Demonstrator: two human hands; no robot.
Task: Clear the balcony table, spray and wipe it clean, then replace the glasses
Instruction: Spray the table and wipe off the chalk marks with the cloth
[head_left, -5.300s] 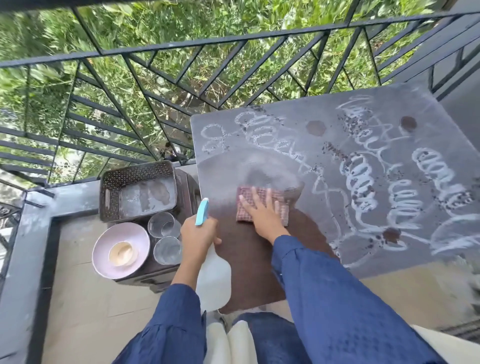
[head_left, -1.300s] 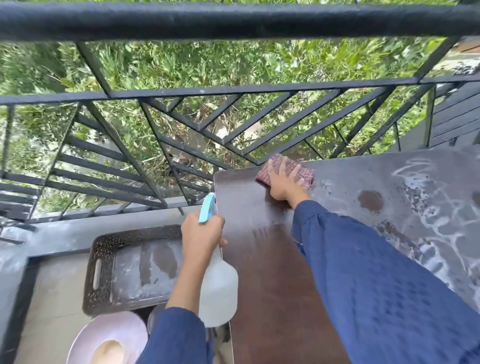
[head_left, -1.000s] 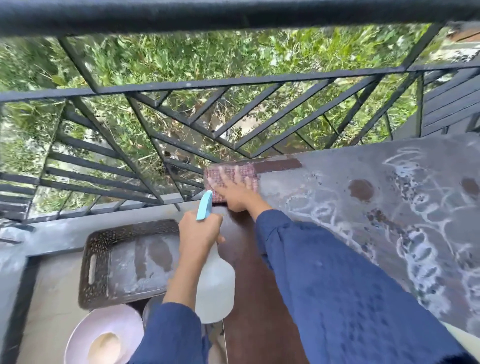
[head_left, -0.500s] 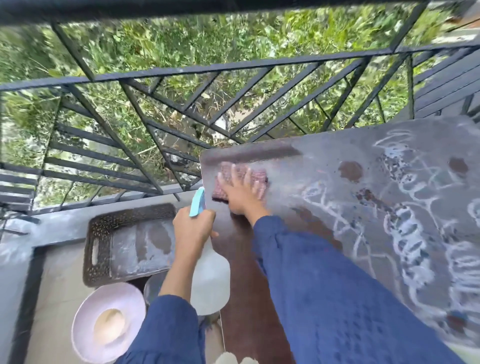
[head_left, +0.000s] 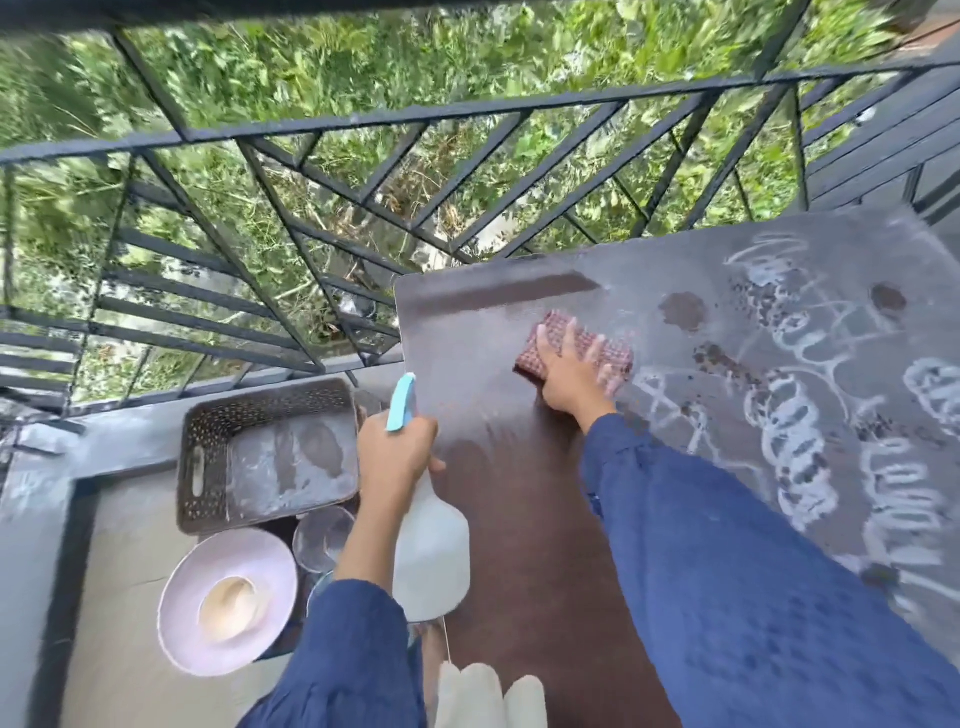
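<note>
The dark brown balcony table (head_left: 519, 519) is wiped bare on its left part; its right part is grey with dust and white squiggles of spray. My right hand (head_left: 571, 374) lies flat on a folded red checked cloth (head_left: 582, 345), pressing it onto the table near the far left corner. My left hand (head_left: 397, 457) grips the neck of a white spray bottle (head_left: 431, 551) with a light blue trigger, held upright over the table's left edge. Two clear glasses (head_left: 322, 538) stand on a low stand left of the table, partly hidden by my left arm.
A brown perforated tray (head_left: 208, 467), dusty inside, sits on the low stand. Next to the glasses is a pale pink bowl (head_left: 182, 623) with a cream lump in it. A black metal railing (head_left: 363, 124) runs close behind the table, with greenery below.
My right hand slid the cloth rightward and slightly nearer from the far left corner, leaving a wiped dark strip along the far edge. The left hand keeps the bottle where it was.
</note>
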